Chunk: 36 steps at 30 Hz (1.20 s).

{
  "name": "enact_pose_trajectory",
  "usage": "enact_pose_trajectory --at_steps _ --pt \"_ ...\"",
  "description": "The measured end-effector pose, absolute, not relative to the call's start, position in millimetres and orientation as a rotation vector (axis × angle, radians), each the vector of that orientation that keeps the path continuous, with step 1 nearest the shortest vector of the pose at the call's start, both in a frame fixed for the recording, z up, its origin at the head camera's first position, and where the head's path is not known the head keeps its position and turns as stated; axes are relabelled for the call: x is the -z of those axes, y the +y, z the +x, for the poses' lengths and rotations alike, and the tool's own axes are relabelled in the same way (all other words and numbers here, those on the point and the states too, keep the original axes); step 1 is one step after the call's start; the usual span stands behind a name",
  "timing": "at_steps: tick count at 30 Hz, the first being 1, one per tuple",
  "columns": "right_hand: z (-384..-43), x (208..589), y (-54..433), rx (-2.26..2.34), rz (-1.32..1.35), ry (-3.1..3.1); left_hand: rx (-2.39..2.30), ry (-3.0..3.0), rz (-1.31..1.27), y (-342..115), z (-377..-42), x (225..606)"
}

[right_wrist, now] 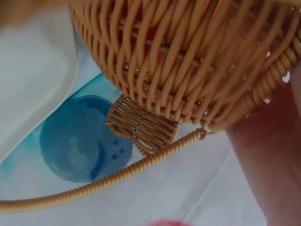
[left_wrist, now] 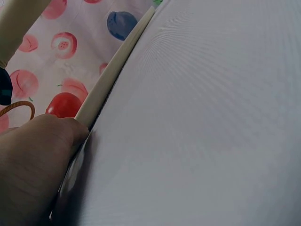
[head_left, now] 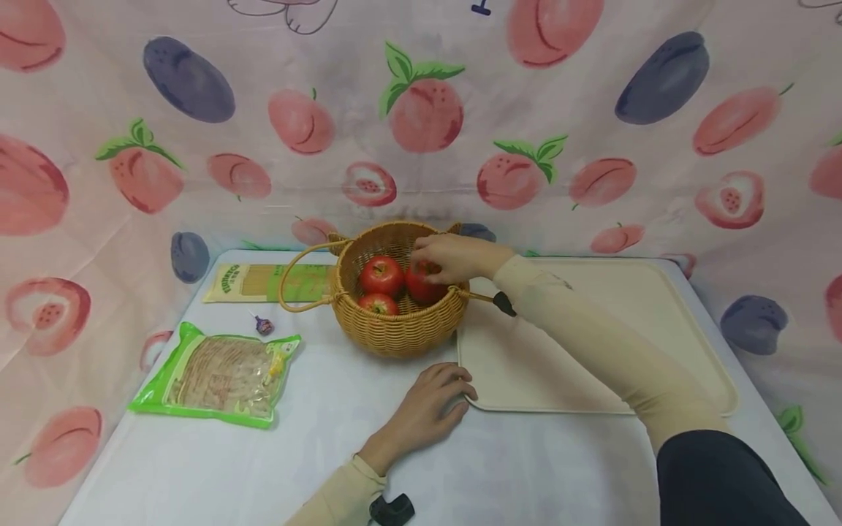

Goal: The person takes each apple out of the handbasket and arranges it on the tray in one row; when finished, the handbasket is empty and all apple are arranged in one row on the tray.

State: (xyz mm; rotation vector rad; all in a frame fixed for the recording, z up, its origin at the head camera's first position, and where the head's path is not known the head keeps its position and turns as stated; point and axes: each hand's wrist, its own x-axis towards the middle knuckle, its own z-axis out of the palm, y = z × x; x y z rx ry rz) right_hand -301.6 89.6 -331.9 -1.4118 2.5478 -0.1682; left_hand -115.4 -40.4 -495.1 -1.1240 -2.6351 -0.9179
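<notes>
A round wicker basket point(head_left: 395, 340) with looped handles holds red apples point(head_left: 381, 275). My right hand point(head_left: 463, 257) reaches over its right rim and grips an apple point(head_left: 426, 285), which the fingers partly cover. In the right wrist view, the woven basket wall point(right_wrist: 155, 56) hides most of that hand. My left hand point(head_left: 427, 409) holds the near left corner of a cream tray point(head_left: 526, 387), fingers bent at its edge. In the left wrist view, the thumb side of that hand lies along the tray rim point(left_wrist: 101, 89), and a red apple point(left_wrist: 64, 104) shows beyond it.
Left of the basket lie a bag of sliced bread point(head_left: 217, 376), a small wrapped lollipop point(head_left: 264, 325) and a flat pack of noodles point(head_left: 253, 283). A fruit-printed cloth point(head_left: 421, 175) hangs behind the white table point(head_left: 316, 438). My right forearm point(head_left: 592, 343) crosses above the tray, covering part of it.
</notes>
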Motion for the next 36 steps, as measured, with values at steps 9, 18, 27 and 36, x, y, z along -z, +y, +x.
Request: enact_pose_trajectory --at_steps 9,18,27,36 --pt "-300.4 327.5 78.5 0.032 -1.352 2.504 0.909 -2.643 -1.115 -41.5 -114.8 493.4" --pt "-299.1 331.5 66.0 -0.156 -1.226 2.479 0.908 -2.648 -1.114 -41.2 -115.7 493.8" --pt "-298.2 341.2 58.7 -0.247 -1.092 2.442 0.936 -2.629 -1.119 -39.6 -114.5 495.4" --pt "-300.0 343.4 56.1 -0.256 -1.038 2.436 0.917 -2.624 -1.116 -40.2 -115.2 495.6"
